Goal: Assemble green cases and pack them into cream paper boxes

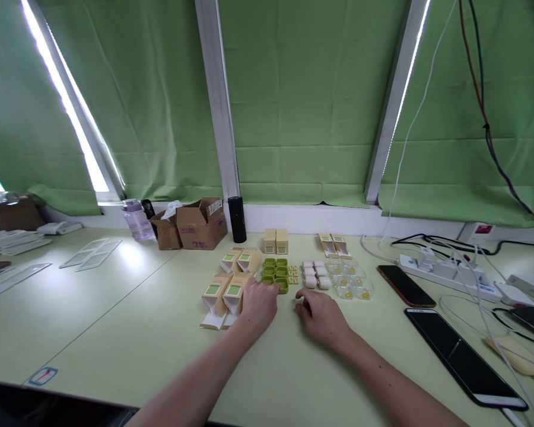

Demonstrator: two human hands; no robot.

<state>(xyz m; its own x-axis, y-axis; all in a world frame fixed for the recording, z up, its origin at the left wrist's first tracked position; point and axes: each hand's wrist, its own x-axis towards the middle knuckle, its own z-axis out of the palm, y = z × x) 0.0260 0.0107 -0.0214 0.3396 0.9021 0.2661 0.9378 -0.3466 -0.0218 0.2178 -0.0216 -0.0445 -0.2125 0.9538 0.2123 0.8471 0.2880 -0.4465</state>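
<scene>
My left hand (pixel 258 301) is over the near end of a group of small green square boxes (pixel 282 271). Its fingers are closed at the nearest one, and its thumb side partly hides the contact. Just left of it stand beige cartons (pixel 212 290) with green labels and white flaps folded out. My right hand (pixel 318 312) rests on the table, fingers loosely curled, index and thumb apart, holding nothing. Beyond it lie small pale pink blocks (pixel 310 273) in two columns. Between them and the green boxes are tiny yellow pieces (pixel 292 274).
Clear round-cupped plastic pieces (pixel 347 279) with yellow spots lie right of the pink blocks. More beige cartons (pixel 275 241) stand behind. Two phones (pixel 460 353), a power strip (pixel 447 276) and cables occupy the right side. Cardboard boxes (pixel 201 225) and a black cylinder (pixel 237 219) stand at the back.
</scene>
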